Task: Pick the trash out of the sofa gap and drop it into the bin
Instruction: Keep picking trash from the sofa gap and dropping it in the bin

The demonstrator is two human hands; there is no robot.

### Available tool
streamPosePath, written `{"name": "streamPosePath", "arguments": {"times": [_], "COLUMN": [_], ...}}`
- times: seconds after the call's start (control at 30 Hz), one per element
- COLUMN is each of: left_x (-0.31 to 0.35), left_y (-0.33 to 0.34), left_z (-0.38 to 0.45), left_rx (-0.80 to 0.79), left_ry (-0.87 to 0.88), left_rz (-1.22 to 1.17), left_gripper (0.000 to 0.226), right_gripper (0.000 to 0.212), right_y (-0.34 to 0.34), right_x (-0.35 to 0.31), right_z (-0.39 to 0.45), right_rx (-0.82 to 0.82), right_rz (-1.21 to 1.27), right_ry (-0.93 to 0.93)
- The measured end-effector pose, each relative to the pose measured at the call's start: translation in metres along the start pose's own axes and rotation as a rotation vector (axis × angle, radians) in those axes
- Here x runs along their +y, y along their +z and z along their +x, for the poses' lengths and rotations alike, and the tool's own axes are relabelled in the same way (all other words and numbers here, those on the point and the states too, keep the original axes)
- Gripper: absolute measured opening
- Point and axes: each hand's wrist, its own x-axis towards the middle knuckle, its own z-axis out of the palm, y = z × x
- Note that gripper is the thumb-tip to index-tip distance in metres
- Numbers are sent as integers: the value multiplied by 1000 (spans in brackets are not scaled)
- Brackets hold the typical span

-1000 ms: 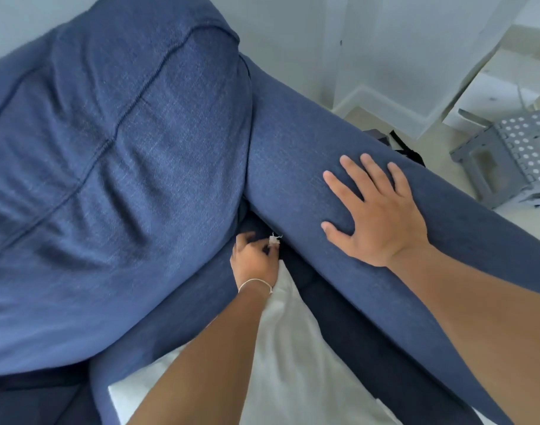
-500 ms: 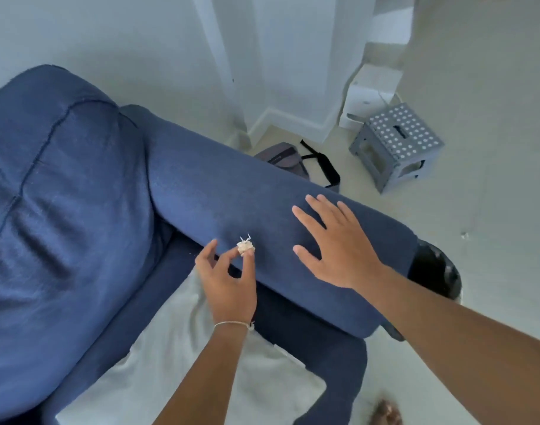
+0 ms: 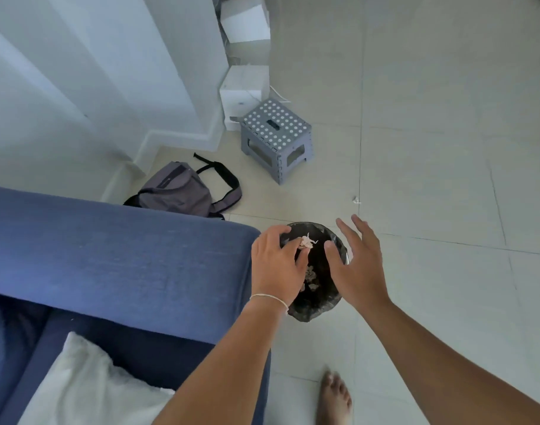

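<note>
A small crumpled pale scrap of trash (image 3: 306,241) is pinched at the fingertips of my left hand (image 3: 276,265), right over the opening of the black-lined bin (image 3: 316,305). The bin stands on the floor just past the end of the blue sofa armrest (image 3: 121,259), and several pale scraps lie inside it. My right hand (image 3: 356,265) hovers over the bin's right rim with its fingers spread and nothing in it. The sofa gap itself is out of sight.
A grey bag (image 3: 178,191) with a black strap lies on the tiles behind the armrest. A grey dotted step stool (image 3: 276,138) stands further back, next to white boxes (image 3: 244,93). A small scrap (image 3: 356,200) lies on the floor. My bare foot (image 3: 334,397) is near the bottom. A white cushion (image 3: 87,384) rests on the seat.
My left hand carried the trash scrap from the gap, over the armrest, to above the bin. My right hand left the armrest and now hangs over the bin. The view swung right.
</note>
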Motion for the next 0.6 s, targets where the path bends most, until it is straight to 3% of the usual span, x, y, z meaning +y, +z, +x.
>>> {"name": "streamPosePath", "arguments": {"times": [0.17,0.37,0.6], "left_x": [8,6,-28], "left_y": [19,26,-25], "left_z": [24,29,24], "left_rx": [-116,-328,-72], "left_ry": [66,74,58], "left_rz": [162,206,225], "left_gripper": [18,46,45], "right_gripper": [49,58,55], "right_y": [-17,-18,13], "right_x": [19,18,-29], "right_z": [14,13,19], "right_rx": [-38,-94,-164], "right_rz": [-32,3,-28], "right_ry": [-13,17,-177]}}
